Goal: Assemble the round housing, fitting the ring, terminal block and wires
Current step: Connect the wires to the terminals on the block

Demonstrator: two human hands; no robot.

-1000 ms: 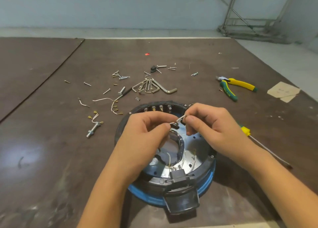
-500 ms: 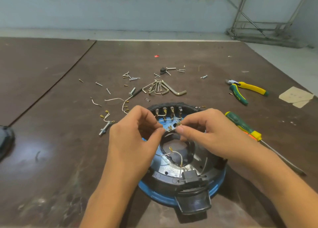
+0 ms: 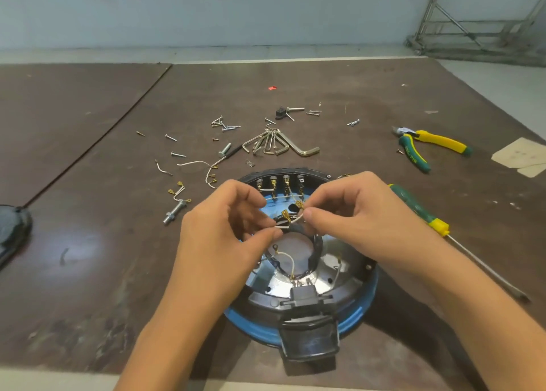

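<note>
Both hands are pinching a short white wire [image 3: 291, 221] above the round housing [image 3: 301, 260]: left hand [image 3: 227, 228], right hand [image 3: 348, 213]. Screws [image 3: 224, 125] are lying on the table [image 3: 88, 243] beyond.

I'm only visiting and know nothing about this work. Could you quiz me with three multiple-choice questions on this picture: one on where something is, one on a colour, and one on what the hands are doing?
1. Where do the pliers lie?
A. inside the round housing
B. on the table, beyond the housing and to its right
C. on the floor

2. What colour is the housing's bottom rim?
A. red
B. white
C. blue

3. What are the left hand and right hand doing?
A. both pinching a short white wire above the housing
B. lying flat on the table
C. hanging idle

Answers: B, the yellow-and-green handles lie on the tabletop at far right. C, a blue band runs round the base. A, each hand's thumb and finger close on one end of the wire.
</note>
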